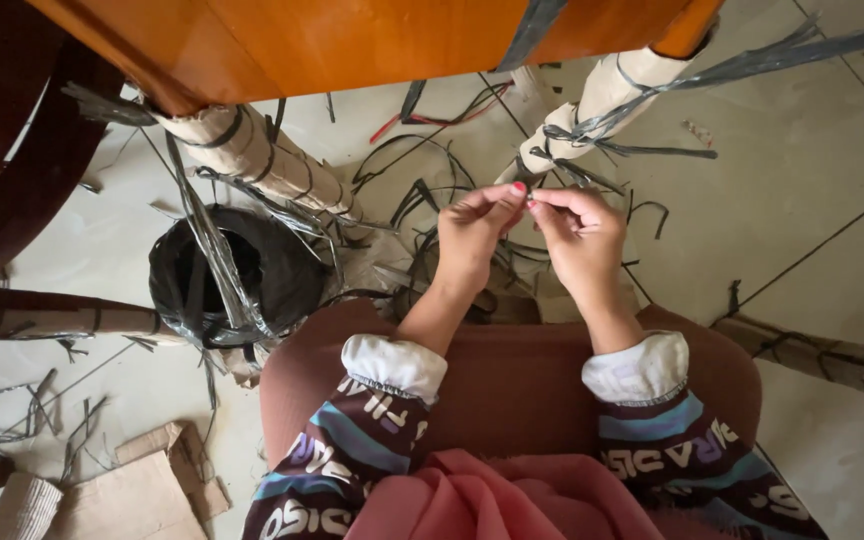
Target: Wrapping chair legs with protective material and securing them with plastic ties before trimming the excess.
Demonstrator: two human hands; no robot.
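Pinching a thin dark strip (pixel 526 196) between both hands, out in front of the lap. Left hand (pixel 474 235) raised, fingers (pixel 508 196) narrowed on the strip's near end, thumb against forefinger. Right hand (pixel 582 235) just beside it, fingers (pixel 544 199) likewise closed on the same strip, tips of both hands almost touching. Strip itself small and mostly hidden by the fingertips; length could not be told. Held in the air above the floor (pixel 802 200), just below a paper-wrapped furniture leg (pixel 592 105) bound with dark strapping. Second wrapped leg (pixel 252 155) off to the left, also banded, under the orange wooden desk (pixel 352 40). Black bag (pixel 237 275) open on the floor beside that second leg, near the left forearm, strips trailing over its rim. Loose cut strapping (pixel 422 200) scattered on the tiles beyond the hands. Cardboard scraps (pixel 142 490) lying at lower left. Another wrapped piece (pixel 822 355) lying flat at right, well apart from the hands. Patterned sleeves (pixel 362 450) with white cuffs over brown trousers.
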